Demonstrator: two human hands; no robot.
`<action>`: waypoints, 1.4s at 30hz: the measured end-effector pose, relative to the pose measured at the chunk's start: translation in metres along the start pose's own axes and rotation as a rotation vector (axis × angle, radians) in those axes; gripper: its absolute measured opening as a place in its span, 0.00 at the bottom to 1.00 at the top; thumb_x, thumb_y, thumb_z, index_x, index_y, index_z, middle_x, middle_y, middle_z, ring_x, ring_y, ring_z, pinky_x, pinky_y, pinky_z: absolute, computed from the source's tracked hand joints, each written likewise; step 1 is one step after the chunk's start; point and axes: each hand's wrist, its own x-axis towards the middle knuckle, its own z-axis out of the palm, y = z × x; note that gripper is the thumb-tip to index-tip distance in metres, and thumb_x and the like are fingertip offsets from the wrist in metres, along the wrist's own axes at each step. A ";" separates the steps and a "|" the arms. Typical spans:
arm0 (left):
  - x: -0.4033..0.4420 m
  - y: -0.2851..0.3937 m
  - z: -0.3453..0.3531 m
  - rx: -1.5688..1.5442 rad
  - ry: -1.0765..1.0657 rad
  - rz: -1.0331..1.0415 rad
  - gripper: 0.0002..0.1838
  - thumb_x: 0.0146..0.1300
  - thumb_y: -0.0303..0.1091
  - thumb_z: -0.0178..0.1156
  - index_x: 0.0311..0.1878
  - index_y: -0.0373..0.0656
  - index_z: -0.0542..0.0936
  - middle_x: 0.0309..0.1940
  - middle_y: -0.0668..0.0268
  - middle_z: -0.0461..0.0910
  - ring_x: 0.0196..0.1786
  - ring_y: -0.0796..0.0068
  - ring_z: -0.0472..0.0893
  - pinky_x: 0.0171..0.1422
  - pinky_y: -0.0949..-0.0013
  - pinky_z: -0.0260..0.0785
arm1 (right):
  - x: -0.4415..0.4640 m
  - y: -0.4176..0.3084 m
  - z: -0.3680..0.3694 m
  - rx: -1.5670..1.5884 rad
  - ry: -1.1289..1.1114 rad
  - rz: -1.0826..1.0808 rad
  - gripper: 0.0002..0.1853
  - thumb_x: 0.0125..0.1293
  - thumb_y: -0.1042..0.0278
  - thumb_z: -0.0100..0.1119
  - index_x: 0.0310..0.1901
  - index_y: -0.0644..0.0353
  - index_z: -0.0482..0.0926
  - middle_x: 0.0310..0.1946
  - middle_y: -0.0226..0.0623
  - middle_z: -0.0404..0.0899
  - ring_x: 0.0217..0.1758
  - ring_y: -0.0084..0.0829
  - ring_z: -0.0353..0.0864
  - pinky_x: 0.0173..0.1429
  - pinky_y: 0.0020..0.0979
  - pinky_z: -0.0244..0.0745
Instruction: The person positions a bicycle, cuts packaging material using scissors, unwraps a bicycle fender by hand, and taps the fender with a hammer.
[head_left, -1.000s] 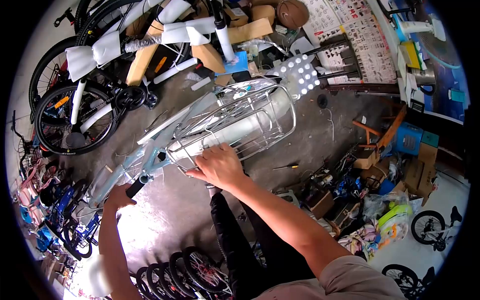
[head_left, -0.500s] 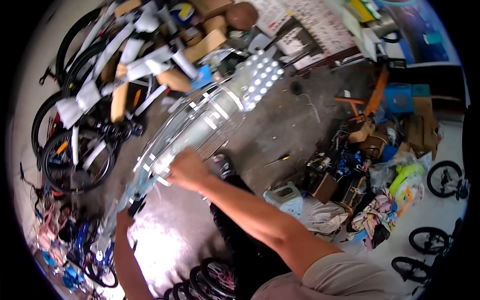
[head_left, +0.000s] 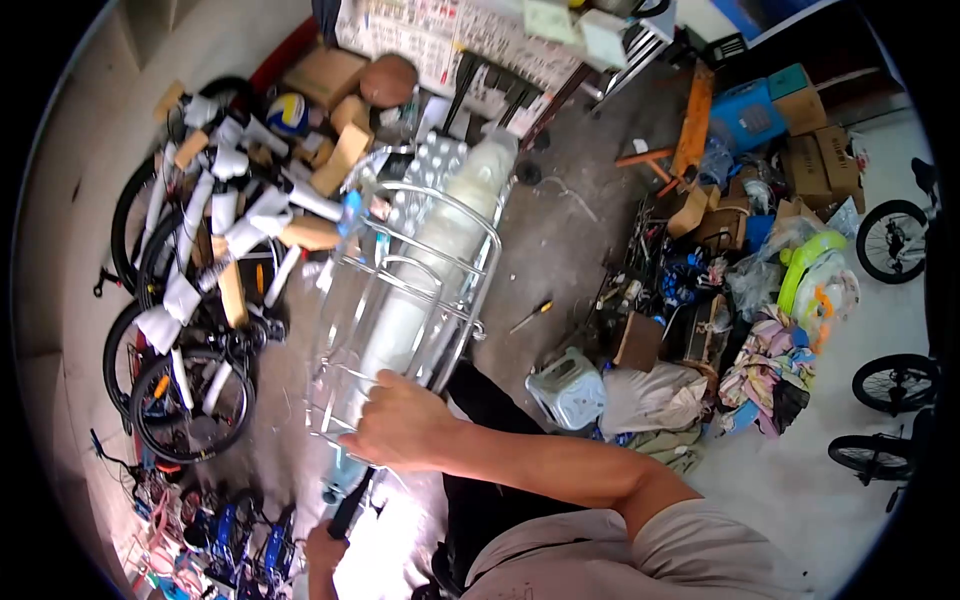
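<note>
A silvery wire rack (head_left: pixel 463 275), long and rounded at its far end, lies over a bundle wrapped in white and clear plastic (head_left: pixel 400 320). My right hand (head_left: pixel 400 425) is closed on the near end of the rack, its fingers wrapped round the wire. Below and to the left, my left hand (head_left: pixel 325 548) grips a black bar (head_left: pixel 350 508) that joins a pale blue tube of the same load. Bubble wrap with round white dots (head_left: pixel 435 170) shows beyond the rack.
Bicycles with white padding (head_left: pixel 195 400) lean at the left. A screwdriver (head_left: pixel 531 316) lies on the floor, near a pale plastic stool (head_left: pixel 568 390). Tools, bags and cardboard boxes (head_left: pixel 820 165) are heaped at the right, by an orange metal frame (head_left: pixel 692 125).
The view has turned to the right. The rack and wrapped bundle have swung from a slant to a steeper angle, pointing away from me, with both my hands still on the load.
</note>
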 end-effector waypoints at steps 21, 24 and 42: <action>0.113 0.439 0.098 0.353 -0.066 0.022 0.22 0.50 0.37 0.60 0.51 0.51 0.86 0.44 0.52 0.87 0.49 0.45 0.86 0.56 0.49 0.79 | -0.178 0.407 -0.038 -0.082 0.235 0.240 0.30 0.72 0.48 0.56 0.10 0.47 0.77 0.12 0.27 0.75 0.24 0.31 0.76 0.44 0.39 0.64; 0.143 0.491 0.112 0.276 -0.034 0.072 0.21 0.50 0.37 0.61 0.49 0.50 0.86 0.44 0.52 0.87 0.50 0.46 0.85 0.56 0.49 0.79 | -0.193 0.457 -0.045 -0.116 0.330 0.259 0.27 0.66 0.51 0.63 0.10 0.51 0.76 0.11 0.30 0.74 0.22 0.33 0.75 0.42 0.37 0.64; 0.211 0.588 0.159 0.287 -0.086 0.128 0.22 0.53 0.35 0.62 0.53 0.46 0.83 0.46 0.52 0.86 0.55 0.46 0.81 0.58 0.50 0.76 | -0.213 0.564 -0.005 -0.310 0.427 0.260 0.27 0.61 0.51 0.68 0.08 0.53 0.72 0.11 0.30 0.71 0.20 0.34 0.73 0.34 0.38 0.60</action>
